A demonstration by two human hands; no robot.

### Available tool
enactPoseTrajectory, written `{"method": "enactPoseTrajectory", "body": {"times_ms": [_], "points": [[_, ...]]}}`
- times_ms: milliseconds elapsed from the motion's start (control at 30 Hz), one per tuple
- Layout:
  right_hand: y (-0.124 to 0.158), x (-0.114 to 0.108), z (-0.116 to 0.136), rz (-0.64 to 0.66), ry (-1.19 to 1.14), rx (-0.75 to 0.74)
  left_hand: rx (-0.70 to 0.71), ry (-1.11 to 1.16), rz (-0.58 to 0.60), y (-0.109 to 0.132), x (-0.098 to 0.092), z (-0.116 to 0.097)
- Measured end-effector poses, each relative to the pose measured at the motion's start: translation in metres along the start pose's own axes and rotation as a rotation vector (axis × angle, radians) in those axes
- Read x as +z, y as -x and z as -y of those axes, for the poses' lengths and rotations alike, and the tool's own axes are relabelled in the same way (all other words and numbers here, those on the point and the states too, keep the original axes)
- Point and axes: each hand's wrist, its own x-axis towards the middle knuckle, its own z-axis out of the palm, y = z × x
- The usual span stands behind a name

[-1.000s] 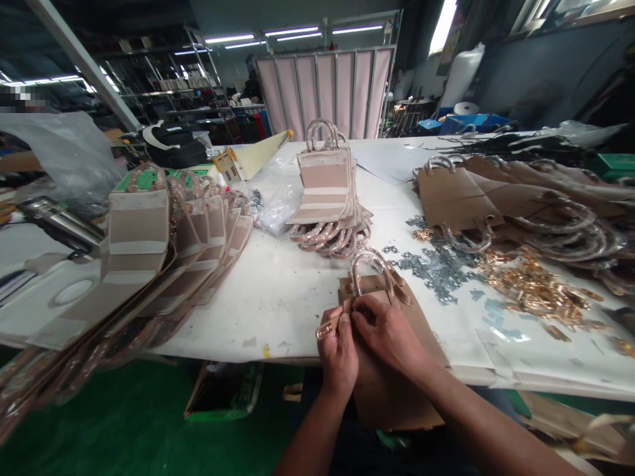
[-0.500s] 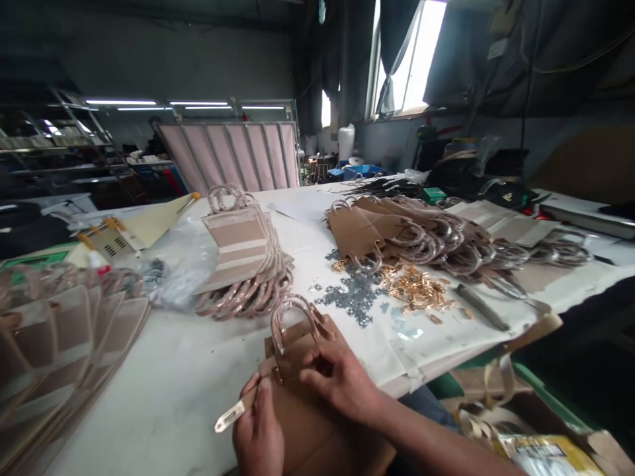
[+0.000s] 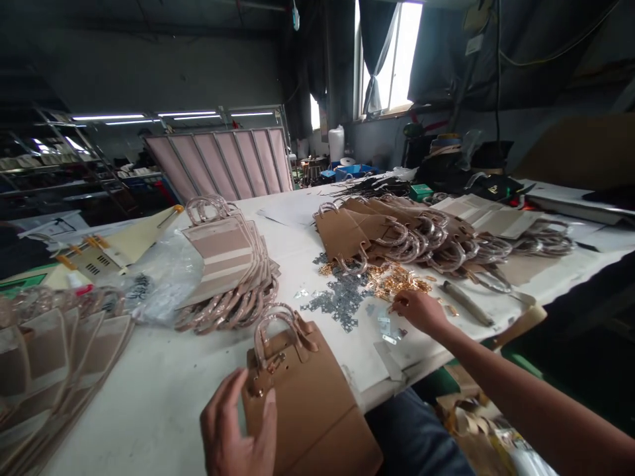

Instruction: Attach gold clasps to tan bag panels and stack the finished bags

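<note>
Spreading wide before me, the long white work table (image 3: 163, 370) has bare surface at near left. Its near edge runs under the flat brown leather-like bag panel with a clear curved handle (image 3: 312, 410), which overhangs toward me at near centre. Far right lies a heap of brown handled panels (image 3: 347, 231), and left of centre a fanned stack of pink-beige panels (image 3: 223, 254). Between them sit scattered grey metal plates (image 3: 337, 303) and, just right of those, a pile of small gold metal fittings (image 3: 401, 281). My left hand (image 3: 238, 430) lies spread apart, thumb on the bag panel's left edge. My right hand (image 3: 421, 311) reaches the gold pile's near edge, fingers curled. Whether they pinch anything I cannot tell.
</note>
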Motion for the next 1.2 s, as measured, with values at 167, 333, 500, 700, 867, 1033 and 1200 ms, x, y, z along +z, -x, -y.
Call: {"method": "enactPoseTrajectory", "body": {"times_ms": [167,333,500,700,867,1033,1200], "points": [[0.011,-0.008,0.001,-0.046,-0.172,0.008,0.287,0.045,0.321,-0.024,0.005,-0.02],[0.049,0.001,0.037,0.208,-0.775,0.007,0.321,-0.074,0.612,-0.048,0.03,-0.021],[0.094,0.031,0.098,0.467,-1.135,-0.004,0.412,-0.164,0.808,-0.063,0.047,-0.03],[0.107,0.053,0.132,0.641,-1.351,0.057,0.454,-0.215,0.931,-0.078,0.058,-0.03],[0.108,0.071,0.14,0.567,-1.316,0.018,0.563,-0.199,0.972,-0.092,0.063,-0.027],[0.114,0.088,0.141,0.463,-1.252,-0.051,0.686,-0.21,1.034,-0.106,0.062,-0.032],[0.127,0.09,0.145,0.293,-1.074,-0.153,0.617,-0.14,1.15,-0.115,0.065,-0.044]]}}
